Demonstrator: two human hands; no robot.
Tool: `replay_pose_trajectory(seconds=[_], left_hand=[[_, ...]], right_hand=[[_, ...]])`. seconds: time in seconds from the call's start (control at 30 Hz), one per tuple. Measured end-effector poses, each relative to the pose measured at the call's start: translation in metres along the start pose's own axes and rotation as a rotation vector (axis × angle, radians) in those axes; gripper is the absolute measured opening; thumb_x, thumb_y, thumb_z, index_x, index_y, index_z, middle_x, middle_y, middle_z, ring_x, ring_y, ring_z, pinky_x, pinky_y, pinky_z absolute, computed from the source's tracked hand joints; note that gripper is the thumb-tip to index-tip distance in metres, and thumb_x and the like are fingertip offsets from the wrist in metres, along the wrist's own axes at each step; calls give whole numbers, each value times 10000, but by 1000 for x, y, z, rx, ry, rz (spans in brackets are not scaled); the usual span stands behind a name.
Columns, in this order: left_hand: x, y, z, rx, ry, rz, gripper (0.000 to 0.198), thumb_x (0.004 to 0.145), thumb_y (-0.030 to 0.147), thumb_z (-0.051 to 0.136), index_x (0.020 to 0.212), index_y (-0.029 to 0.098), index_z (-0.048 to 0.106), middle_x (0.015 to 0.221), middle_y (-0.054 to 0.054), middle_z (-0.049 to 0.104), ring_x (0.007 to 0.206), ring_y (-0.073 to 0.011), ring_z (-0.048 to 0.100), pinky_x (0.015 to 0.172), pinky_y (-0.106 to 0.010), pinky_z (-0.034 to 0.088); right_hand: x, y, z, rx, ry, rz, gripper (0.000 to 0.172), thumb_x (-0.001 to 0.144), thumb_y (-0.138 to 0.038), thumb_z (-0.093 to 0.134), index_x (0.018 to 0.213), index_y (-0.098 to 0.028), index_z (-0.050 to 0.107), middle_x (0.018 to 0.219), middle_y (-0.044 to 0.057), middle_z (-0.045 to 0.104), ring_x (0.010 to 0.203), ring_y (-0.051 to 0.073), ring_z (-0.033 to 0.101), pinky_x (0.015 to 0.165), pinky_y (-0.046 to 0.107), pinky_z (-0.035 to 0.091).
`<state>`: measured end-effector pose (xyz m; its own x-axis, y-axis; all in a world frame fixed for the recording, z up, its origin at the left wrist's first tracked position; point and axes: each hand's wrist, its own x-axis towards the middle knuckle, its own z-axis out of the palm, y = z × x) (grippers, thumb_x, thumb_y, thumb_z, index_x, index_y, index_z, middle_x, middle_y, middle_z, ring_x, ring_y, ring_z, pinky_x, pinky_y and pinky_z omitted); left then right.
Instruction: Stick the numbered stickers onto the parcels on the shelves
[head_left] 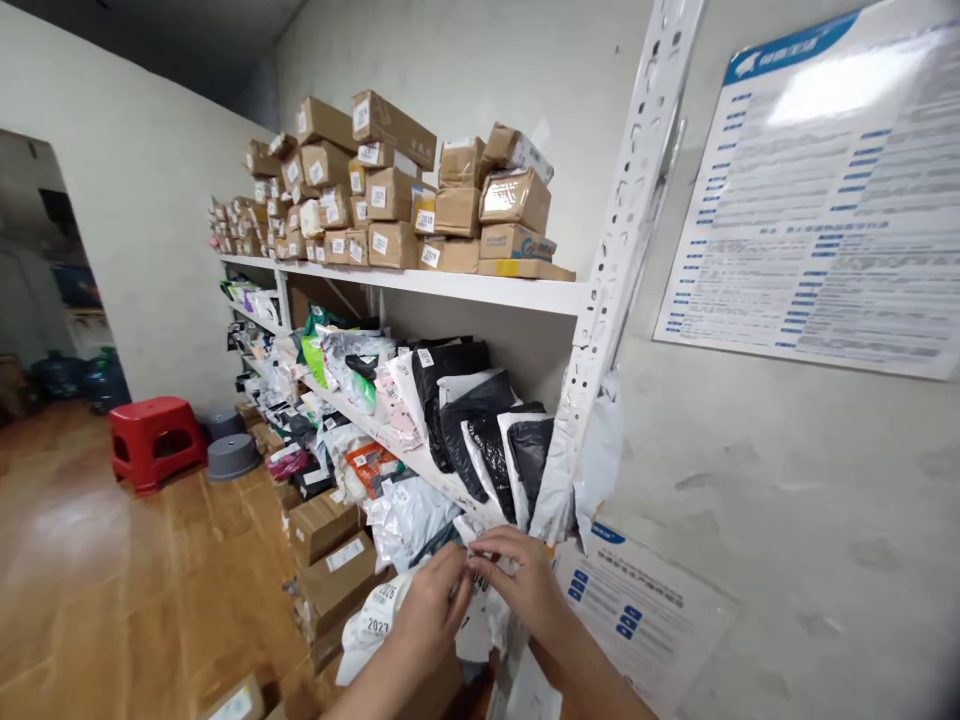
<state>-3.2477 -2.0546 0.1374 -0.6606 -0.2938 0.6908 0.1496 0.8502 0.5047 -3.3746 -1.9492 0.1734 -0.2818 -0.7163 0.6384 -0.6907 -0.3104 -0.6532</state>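
label strip (369,632): matt paper | stool (156,415): smooth plastic | floor (150,590): glossy wood-look | boxes (396,243): cardboard

Both bare forearms (589,668) reach up from below, angled inward — left hand (433,597) and right hand (525,580) nearly meeting, 2 thumbs bent, fingers curled into close pinches.

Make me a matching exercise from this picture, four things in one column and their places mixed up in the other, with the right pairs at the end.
Things:
1. red stool
2. numbered paper
3. upper wall notice
4. flat carton with yellow tape

Places:
A. right of the white shelf post
B. on the top shelf, under a carton with blue print
C. on the wooden floor, near the grey stools
D. at the person's left hand

Pairs: 1-C, 2-D, 3-A, 4-B
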Motion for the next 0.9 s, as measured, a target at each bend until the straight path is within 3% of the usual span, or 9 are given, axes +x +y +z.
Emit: replay_pose_trajectory(seconds=[0.17,0.3,0.43,0.53,0.67,0.8,0.9], left_hand=[[58,-38,-23,66,-46,183,166,932,169,423,868,188,575,763,-43,573,661,-132,563,594,-219,441],[124,-82,-64,106,-19,388,141,928,170,473,912,186,612,773,-54,618,659,-132,592,590,-218,449],[198,-137,-110,52,54,515,165,896,125,520,1001,193,627,870,-75,679,742,-153,643,653,-232,490],[251,-182,-135,-122,119,504,256,861,102,575,1091,208,613,957,-64,709,847,-159,673,756,-235,518],[307,-239,-151,-361,134,436,230,837,119,622,1042,221,641,959,-33,722,848,-156,679,768,-237,525],[337,-280,-158,-489,91,363,87,832,183,644,902,206,690,847,-18,723,750,-154,666,702,-231,518],[350,-294,-167,-568,44,229,77,824,265,658,806,198,691,723,6,691,624,-128,614,588,-201,482]], right_hand=[[55,7,-4,-30,-10,19,130,859,-264,649,937,-281,752,902,36,727,855,195,671,779,322,541],[123,8,6,-112,49,-114,192,859,-219,646,1015,-294,728,923,43,721,876,208,654,796,356,543],[209,11,32,-278,168,-259,281,822,-182,688,1085,-283,689,995,65,699,932,230,625,825,395,536],[276,19,55,-326,322,-288,226,834,-157,665,1019,-282,707,948,56,700,891,219,632,797,388,541],[344,39,86,-350,425,-286,223,856,-151,629,1015,-280,719,935,56,708,869,211,649,772,373,550],[379,54,106,-259,504,-137,114,847,-193,646,875,-243,745,843,55,707,783,189,655,694,317,557],[396,46,97,6,556,55,134,812,-302,693,731,-200,723,684,39,677,600,156,624,525,265,533]])
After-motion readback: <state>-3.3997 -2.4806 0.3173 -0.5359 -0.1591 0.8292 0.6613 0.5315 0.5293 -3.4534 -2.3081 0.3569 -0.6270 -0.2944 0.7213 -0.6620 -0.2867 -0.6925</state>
